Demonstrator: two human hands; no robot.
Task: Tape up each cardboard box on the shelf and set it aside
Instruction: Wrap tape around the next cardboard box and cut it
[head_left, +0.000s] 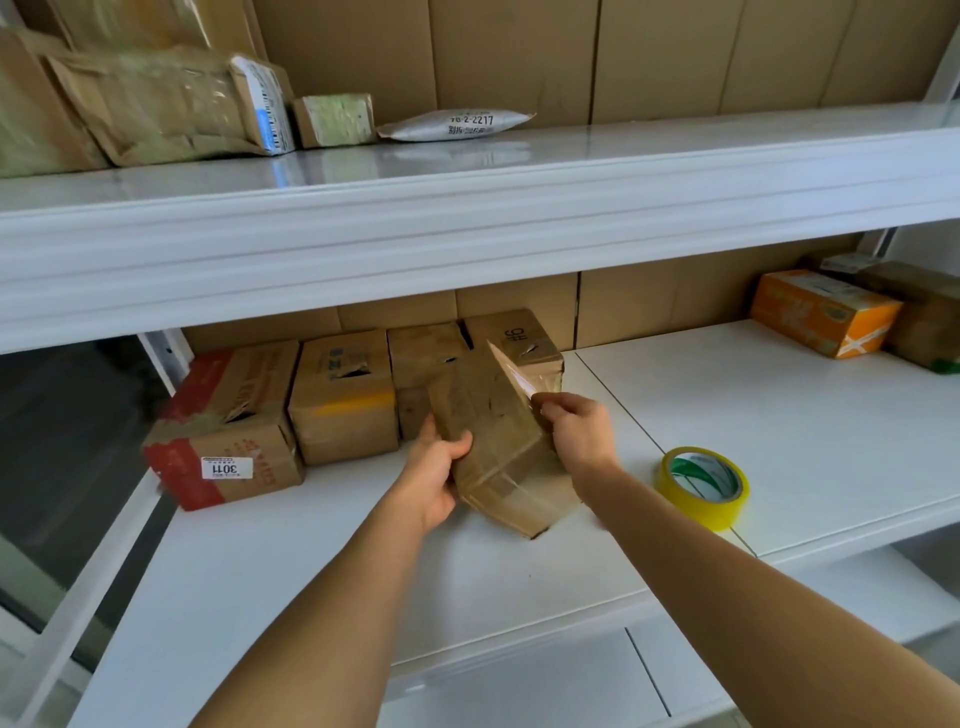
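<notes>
A small brown cardboard box, wrapped in clear tape, is tilted on one edge above the white middle shelf. My left hand grips its left side, thumb across the front face. My right hand pinches a strip of clear tape at the box's upper right edge. A roll of yellow tape lies flat on the shelf just right of my right forearm.
Several brown boxes stand in a row behind and left of the held box, one with red print and a "3011" label. An orange box sits at the far right. Parcels lie on the upper shelf.
</notes>
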